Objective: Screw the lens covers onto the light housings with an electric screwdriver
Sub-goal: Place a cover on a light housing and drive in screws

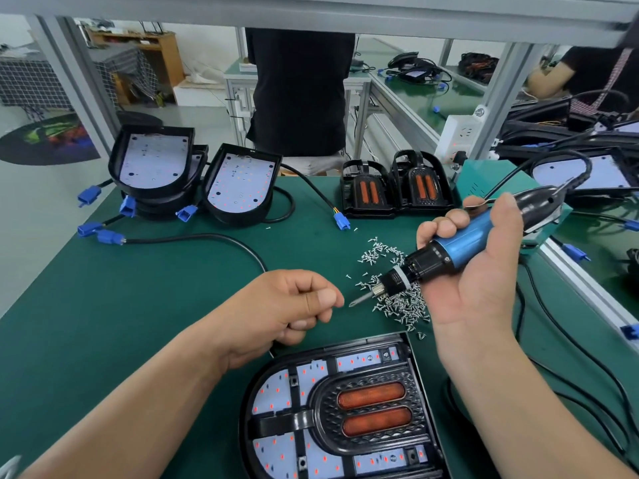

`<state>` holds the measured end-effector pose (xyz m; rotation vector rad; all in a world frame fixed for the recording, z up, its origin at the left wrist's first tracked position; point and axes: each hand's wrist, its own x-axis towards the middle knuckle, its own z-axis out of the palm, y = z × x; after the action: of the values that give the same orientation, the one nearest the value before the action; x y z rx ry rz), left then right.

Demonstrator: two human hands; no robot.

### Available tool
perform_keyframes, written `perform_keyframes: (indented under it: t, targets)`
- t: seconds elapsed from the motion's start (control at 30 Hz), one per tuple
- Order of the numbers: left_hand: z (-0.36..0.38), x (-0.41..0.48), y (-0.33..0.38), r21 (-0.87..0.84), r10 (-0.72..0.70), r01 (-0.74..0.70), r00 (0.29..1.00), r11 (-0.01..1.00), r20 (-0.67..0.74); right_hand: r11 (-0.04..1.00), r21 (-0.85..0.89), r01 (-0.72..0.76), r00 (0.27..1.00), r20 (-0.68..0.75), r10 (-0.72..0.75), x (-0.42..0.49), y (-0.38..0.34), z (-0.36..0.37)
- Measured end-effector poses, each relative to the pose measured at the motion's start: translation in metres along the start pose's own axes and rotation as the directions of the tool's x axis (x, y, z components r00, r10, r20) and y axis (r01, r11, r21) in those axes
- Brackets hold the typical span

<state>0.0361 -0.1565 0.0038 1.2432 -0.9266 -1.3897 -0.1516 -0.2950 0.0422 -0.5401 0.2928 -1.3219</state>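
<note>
Landmark: screw pile, lying loose on the green mat. Far left of the pile and behind it: stacked housings sitting tilted, LED boards showing; blue connectors lying in front of them on black leads; leaning housing standing just right of the stack, LED board also showing. Just left of the pile: left hand hovering above the mat, fingers curling in, thumb pressing against the forefinger; cannot tell whether a screw is pinched between them. In front of the pile, nearest the camera: near light housing lying flat; lens cover with two orange lenses sitting inside it over the LED board; screw holes showing around the cover, too small to tell if filled. Behind the pile: two spare lens covers standing side by side at the mat's far edge; person in black standing beyond them. Over the pile: electric screwdriver tilting down-left, bit tip pointing at the left thumb, close but not touching; right hand lying palm up, fingers wrapping round the blue body and gripping it. Right of the pile and behind it: green box sitting by the screwdriver's cable.
</note>
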Motion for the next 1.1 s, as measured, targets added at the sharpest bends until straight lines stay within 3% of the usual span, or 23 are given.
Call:
perform_keyframes:
  t: [0.4,1.1]
  targets:
    - [-0.0027,0.0005,0.0011,-0.033,-0.047,0.049,0.998,0.998,0.050,0.999,0.029,0.020,0.999,0.044,-0.021,0.0000,-0.0004,-0.0011]
    - [-0.0016,0.0036,-0.0029,-0.016,-0.021,0.020,0.998,1.000,-0.061,0.994,-0.092,0.064,0.994,0.091,-0.056,-0.0045,0.0070,0.0048]
